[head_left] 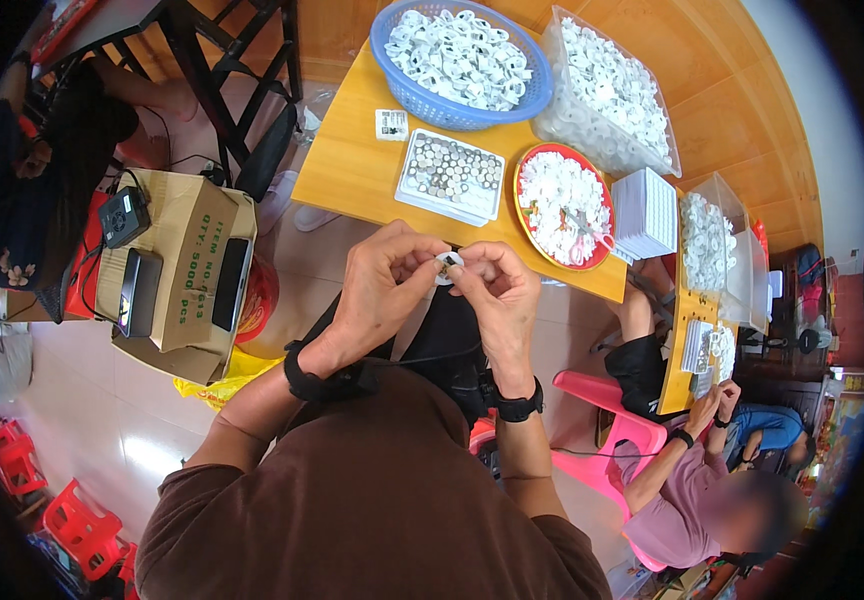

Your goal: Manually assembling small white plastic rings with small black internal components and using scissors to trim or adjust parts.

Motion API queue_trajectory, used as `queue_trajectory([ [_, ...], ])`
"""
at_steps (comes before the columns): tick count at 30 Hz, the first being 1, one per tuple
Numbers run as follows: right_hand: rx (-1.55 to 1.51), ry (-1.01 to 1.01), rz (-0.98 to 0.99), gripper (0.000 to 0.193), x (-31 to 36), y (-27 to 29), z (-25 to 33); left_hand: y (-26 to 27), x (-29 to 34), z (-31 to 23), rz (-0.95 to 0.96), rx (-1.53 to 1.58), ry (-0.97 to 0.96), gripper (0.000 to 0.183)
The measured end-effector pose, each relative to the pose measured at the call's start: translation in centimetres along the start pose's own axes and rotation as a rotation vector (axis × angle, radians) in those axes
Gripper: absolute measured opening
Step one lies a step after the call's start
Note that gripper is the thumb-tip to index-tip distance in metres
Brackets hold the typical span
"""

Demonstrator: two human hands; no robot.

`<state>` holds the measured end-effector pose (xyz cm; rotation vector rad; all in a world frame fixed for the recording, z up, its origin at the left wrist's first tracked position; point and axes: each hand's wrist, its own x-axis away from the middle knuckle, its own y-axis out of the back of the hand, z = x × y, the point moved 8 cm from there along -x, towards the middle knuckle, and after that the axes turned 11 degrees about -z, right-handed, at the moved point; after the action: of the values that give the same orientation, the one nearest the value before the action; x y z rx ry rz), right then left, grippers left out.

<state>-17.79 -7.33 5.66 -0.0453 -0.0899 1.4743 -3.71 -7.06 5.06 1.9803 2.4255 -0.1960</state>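
The held piece (449, 258) looks plastic, the table (347, 170) wooden.

The shirt (372, 490) is brown, the wristbands (520, 404) black.

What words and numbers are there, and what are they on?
Brown cardboard box: big green letters and numbers, which I won't copy out.
Small white card on the wooden table: dark print, too small to read.
Yellowish sign at the far right: too blurred to read.

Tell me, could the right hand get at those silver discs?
Probably yes: the silver discs lie uncovered in an open white tray just beyond the right hand, with nothing seemingly between. Only its grip on the small white piece, shared with the left hand, keeps it busy.
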Motion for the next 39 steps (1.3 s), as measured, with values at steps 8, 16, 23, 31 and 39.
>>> queue_trajectory([
  [8,-0.089,-0.054,-0.076,0.015,0.5,-0.2,-0.2,-0.2,0.2,-0.2,-0.001,0.052,0.016,0.011],
  [16,-0.065,-0.080,-0.092,0.010,0.7,-0.1,-0.5,-0.3,0.5,-0.9,0.006,0.032,0.008,0.010],
  [23,-0.058,-0.089,-0.093,0.010,1.0,0.0,-0.3,-0.7,0.5,-1.3,0.077,-0.099,-0.008,0.011],
  [31,-0.068,-0.105,-0.110,0.010,1.3,0.1,-0.6,-0.6,0.6,-1.3,0.048,-0.056,-0.042,0.009],
  [39,-0.062,-0.124,-0.189,0.007,1.2,0.1,-1.6,-0.6,0.2,-2.0,0.033,-0.225,-0.075,0.004],
])
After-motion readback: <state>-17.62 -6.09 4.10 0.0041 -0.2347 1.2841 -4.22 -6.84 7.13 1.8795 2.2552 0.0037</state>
